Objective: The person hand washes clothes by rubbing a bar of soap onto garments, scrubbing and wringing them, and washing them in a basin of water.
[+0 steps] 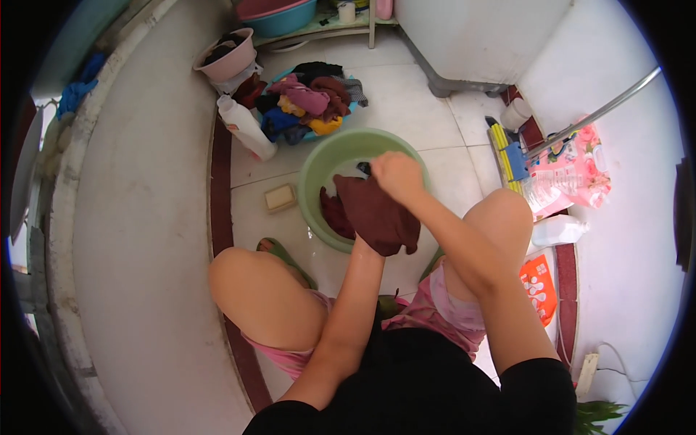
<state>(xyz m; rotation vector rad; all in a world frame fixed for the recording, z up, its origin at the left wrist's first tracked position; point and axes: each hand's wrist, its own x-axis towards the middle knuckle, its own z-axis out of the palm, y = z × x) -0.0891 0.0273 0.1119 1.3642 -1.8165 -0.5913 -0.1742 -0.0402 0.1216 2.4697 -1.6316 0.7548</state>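
A dark brown piece of clothing [380, 217] is draped over my left wrist above a green basin [312, 174]. The cloth covers my left hand, so its fingers do not show; only the left forearm [359, 283] comes out below it. My right hand [397, 176] is closed in a fist at the cloth's upper right edge, which seems to be pinched in it. Inside the basin lies a dark red cloth [333, 214], partly behind the brown one. A small dark item [364, 168] shows just left of my right fist; its kind is unclear.
Left of the basin lies a pale soap bar [279, 197]. A white bottle [246, 129] leans near a heap of clothes [312, 98] in a blue basin. A pink basin [230, 61] stands behind. At right are a mop [511, 156], a pink bag [569, 174] and a white jug [560, 230].
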